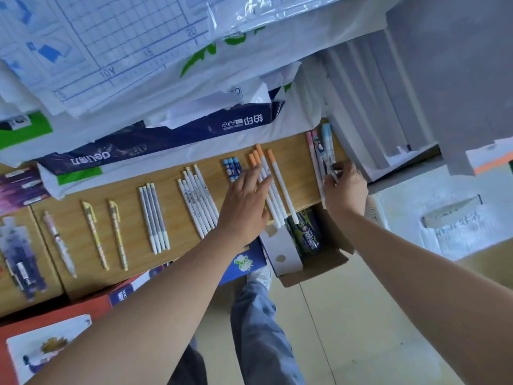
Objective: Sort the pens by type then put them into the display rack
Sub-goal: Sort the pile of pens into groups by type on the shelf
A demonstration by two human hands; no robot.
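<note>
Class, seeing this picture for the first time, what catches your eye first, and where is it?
The sorted groups of pens lying in a row along the wooden shelf stand out first. Mid-frame, the left hand spreads straight fingers over the orange-capped pens; at the shelf's right end, the right hand grips patterned pens beside the white rack.

Light: bright, even, cool white across my view.
Shadows: soft, faint beneath my left hand (244,201).
Blur: paper sheets (111,51) above smeared; pens (155,218) sharper.
Edges: my forearms (138,315) stretched, lines bowed.
Glare: white box (444,218) washed out.
</note>
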